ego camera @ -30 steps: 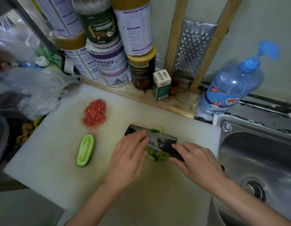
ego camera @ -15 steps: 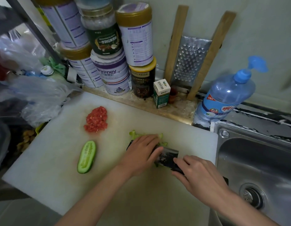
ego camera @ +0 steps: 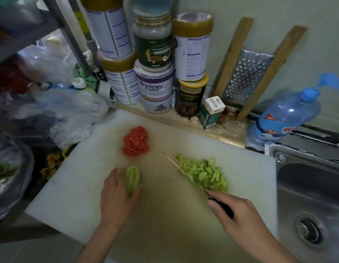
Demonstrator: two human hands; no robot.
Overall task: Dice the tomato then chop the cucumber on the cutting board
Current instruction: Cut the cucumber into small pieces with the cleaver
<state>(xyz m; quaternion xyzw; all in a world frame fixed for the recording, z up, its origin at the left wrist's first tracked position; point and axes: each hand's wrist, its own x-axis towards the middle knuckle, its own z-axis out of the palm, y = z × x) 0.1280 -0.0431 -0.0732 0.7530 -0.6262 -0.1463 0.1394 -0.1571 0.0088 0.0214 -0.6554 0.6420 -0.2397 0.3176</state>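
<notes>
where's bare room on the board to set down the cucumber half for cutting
Bare board lies left of the diced tomato and the left hand, in the near strip between the wrists, and at the far right corner between the chopped cucumber and the sink. The middle is crowded: knife, cucumber half, right hand.

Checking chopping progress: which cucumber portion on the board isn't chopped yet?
The cucumber half in the left hand, near the diced tomato: one whole piece. The chopped cucumber lies in small bits beside the knife.
</notes>
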